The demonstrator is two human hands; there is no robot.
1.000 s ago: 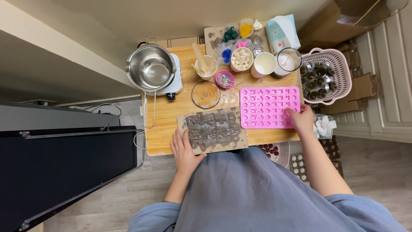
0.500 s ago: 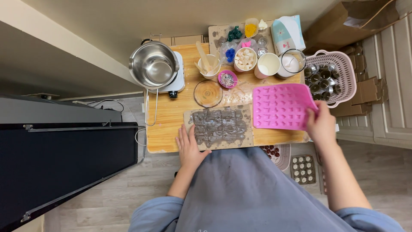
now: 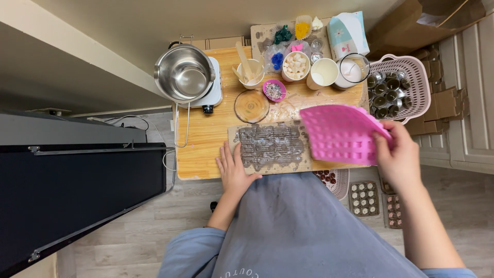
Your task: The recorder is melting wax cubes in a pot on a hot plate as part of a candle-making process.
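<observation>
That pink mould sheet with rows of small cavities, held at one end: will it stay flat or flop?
The pink cavity mould sheet likely flops: it already bows, held only at its edge by the right hand. Probably light, since one hand's grip lifts it off the wooden table.

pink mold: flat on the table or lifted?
Lifted. The right hand grips the pink silicone mold by its right edge, tilted and bowed above the wooden table.

Blue-grey short-sleeved top, perhaps under a matching apron.
</observation>
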